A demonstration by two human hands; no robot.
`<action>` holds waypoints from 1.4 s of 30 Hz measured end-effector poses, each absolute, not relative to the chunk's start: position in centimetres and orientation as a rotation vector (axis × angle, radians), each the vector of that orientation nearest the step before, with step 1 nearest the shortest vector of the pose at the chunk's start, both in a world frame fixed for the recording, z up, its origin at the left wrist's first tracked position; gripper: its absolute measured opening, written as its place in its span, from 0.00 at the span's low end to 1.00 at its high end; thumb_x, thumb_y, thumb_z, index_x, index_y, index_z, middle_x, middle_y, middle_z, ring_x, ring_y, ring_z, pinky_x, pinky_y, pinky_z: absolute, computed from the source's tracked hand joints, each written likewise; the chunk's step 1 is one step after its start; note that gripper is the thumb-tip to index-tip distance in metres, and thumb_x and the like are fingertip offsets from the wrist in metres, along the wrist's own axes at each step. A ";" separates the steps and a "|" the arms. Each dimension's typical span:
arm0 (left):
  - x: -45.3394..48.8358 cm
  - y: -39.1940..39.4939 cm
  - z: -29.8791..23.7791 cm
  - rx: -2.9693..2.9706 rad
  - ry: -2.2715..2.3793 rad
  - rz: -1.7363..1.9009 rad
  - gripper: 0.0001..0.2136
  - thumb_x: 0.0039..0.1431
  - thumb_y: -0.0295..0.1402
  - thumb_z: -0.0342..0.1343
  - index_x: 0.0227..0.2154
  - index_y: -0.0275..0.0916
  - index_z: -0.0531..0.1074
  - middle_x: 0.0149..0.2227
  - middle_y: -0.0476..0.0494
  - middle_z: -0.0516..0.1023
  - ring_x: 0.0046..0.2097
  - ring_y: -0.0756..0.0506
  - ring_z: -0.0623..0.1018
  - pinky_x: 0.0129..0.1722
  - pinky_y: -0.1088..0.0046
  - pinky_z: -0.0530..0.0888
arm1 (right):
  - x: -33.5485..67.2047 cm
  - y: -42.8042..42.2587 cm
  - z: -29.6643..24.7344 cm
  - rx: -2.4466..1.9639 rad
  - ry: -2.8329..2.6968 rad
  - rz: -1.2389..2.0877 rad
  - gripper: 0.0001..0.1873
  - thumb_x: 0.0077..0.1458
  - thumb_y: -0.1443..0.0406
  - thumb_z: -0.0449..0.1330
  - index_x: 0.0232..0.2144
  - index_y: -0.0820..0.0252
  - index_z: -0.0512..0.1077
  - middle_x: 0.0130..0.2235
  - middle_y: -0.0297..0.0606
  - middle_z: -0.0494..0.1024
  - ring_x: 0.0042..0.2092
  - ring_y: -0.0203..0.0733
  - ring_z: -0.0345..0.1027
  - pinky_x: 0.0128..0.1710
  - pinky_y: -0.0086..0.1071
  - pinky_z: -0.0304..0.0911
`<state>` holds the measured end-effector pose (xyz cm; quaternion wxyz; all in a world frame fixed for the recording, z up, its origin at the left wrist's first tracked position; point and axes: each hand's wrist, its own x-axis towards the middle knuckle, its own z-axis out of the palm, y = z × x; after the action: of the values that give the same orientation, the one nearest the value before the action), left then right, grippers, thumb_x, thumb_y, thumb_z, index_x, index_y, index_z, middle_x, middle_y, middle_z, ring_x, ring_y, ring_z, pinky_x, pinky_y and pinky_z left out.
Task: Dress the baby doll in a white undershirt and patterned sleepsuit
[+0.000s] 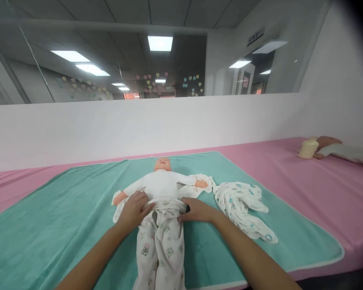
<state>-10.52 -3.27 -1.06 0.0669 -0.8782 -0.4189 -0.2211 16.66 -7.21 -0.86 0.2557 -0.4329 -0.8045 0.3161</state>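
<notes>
A baby doll point(161, 181) in a white top lies on its back on a green mat point(63, 217), head away from me. It wears white printed trousers point(161, 245). My left hand point(134, 209) grips the trousers' waistband at the doll's right hip, fingers curled on the fabric. On the other side of the waist, my right hand point(196, 210) holds the waistband too, fingers closed on the cloth. A white garment lies spread open under the doll's arms.
A crumpled white printed cloth point(244, 207) lies on the mat to the right of the doll. The mat covers a pink surface point(305, 181) along a white wall. At the far right another person's hand point(324, 146) holds a cream bottle point(308, 149).
</notes>
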 end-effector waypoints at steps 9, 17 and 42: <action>-14.7 -8.6 1.0 -2.951 -1.384 -0.383 0.29 0.35 0.45 0.65 0.44 0.43 0.67 0.53 0.42 0.64 0.52 0.36 0.64 0.47 0.63 0.65 | 12.8 -9.3 -2.1 -1.301 -2.054 0.688 0.14 0.39 0.57 0.64 0.24 0.60 0.67 0.29 0.30 0.69 0.33 0.35 0.62 0.32 0.26 0.53; -13.6 -10.9 1.2 -2.849 -1.781 -0.506 0.11 0.56 0.40 0.45 0.25 0.40 0.65 0.27 0.47 0.72 0.30 0.44 0.71 0.29 0.69 0.65 | 11.1 -13.7 -0.3 -1.396 -1.827 0.797 0.10 0.48 0.58 0.57 0.30 0.58 0.65 0.29 0.30 0.69 0.32 0.35 0.61 0.29 0.26 0.54; -13.9 -18.9 1.3 -2.979 -1.660 -0.304 0.25 0.35 0.41 0.63 0.37 0.40 0.63 0.39 0.44 0.70 0.41 0.39 0.71 0.38 0.66 0.66 | 7.4 -22.0 -3.5 -1.630 -1.902 0.516 0.34 0.35 0.56 0.64 0.46 0.56 0.60 0.41 0.40 0.71 0.42 0.51 0.63 0.40 0.38 0.56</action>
<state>-13.88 -18.86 1.26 -0.1408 -0.8614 -0.4800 -0.0880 7.35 -21.96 -3.53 0.2880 -0.6104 -0.7121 0.1932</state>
